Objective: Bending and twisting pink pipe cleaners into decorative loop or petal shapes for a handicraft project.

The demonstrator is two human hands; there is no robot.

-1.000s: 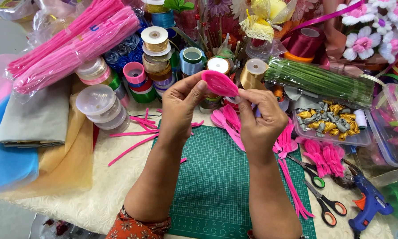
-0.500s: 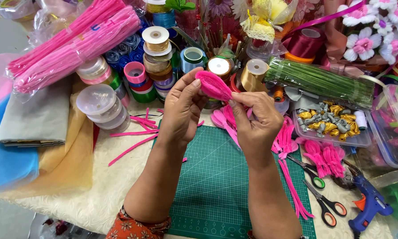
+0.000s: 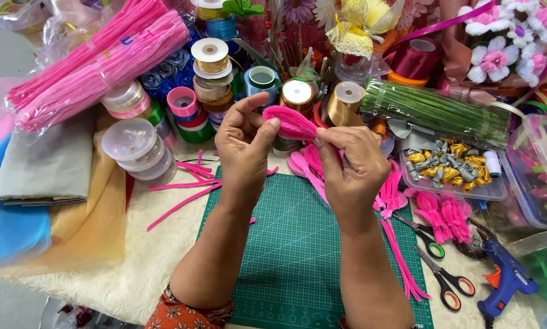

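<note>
Over the green cutting mat [image 3: 298,256], your left hand [image 3: 244,146] and right hand [image 3: 352,164] pinch the pink petal loop [image 3: 290,122] with narrow fingertips, keeping its shape steady.

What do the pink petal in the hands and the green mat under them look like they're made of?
The pink petal, pinched between left hand and right hand, looks like bent chenille stem: fuzzy, matte pile around a looped outline. The green mat appears to be a smooth, matte, rubbery plastic cutting mat, judging by its printed white grid.
</note>
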